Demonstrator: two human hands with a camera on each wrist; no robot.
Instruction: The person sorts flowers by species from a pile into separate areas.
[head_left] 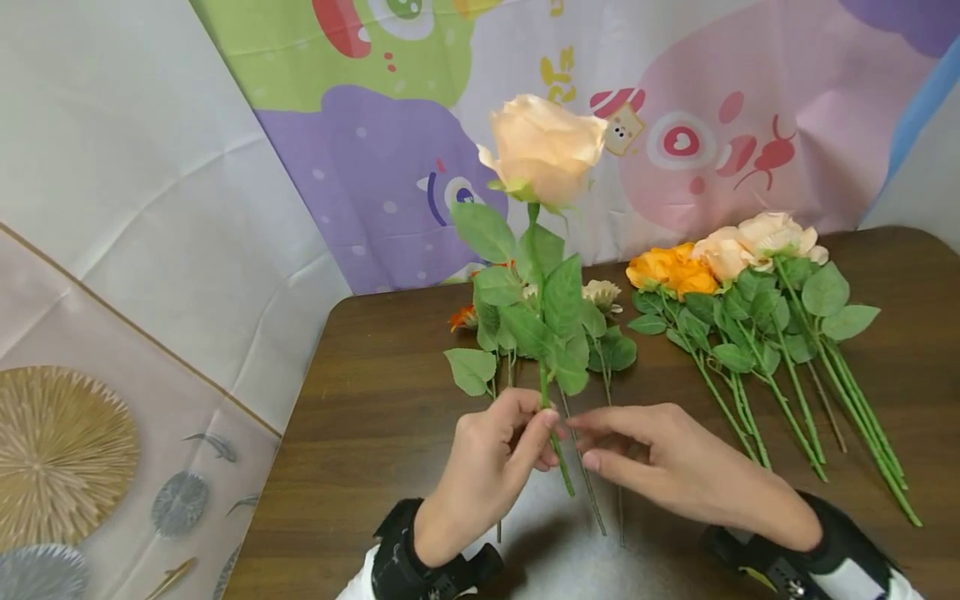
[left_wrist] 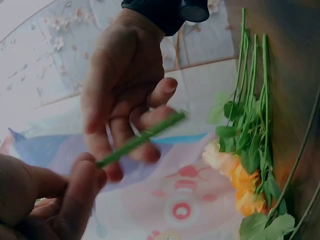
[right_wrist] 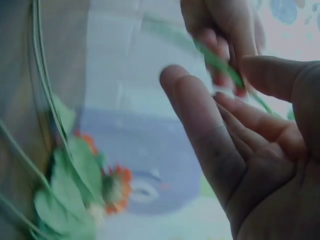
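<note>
A peach rose (head_left: 546, 146) with green leaves stands upright in front of me. My left hand (head_left: 491, 475) pinches its green stem between thumb and fingers, low down, and the cut end sticks out beneath. Just right of that stem is my right hand (head_left: 671, 462), its fingers loosely bent and holding nothing. Seen from the left wrist, the stem (left_wrist: 145, 139) crosses in front of the right hand (left_wrist: 125, 80), whose fingers are apart. The right wrist view shows the right hand (right_wrist: 265, 170) with thumb and fingers spread near the blurred stem (right_wrist: 220, 64); whether they touch is unclear.
On the right of the brown table (head_left: 360, 400) lie several stemmed flowers, with orange blooms (head_left: 671, 271) and peach blooms (head_left: 772, 237). Behind the held rose lie other flowers, including an orange one (head_left: 463, 317) and a cream one (head_left: 602, 295). A printed cloth (head_left: 390, 175) hangs behind the table.
</note>
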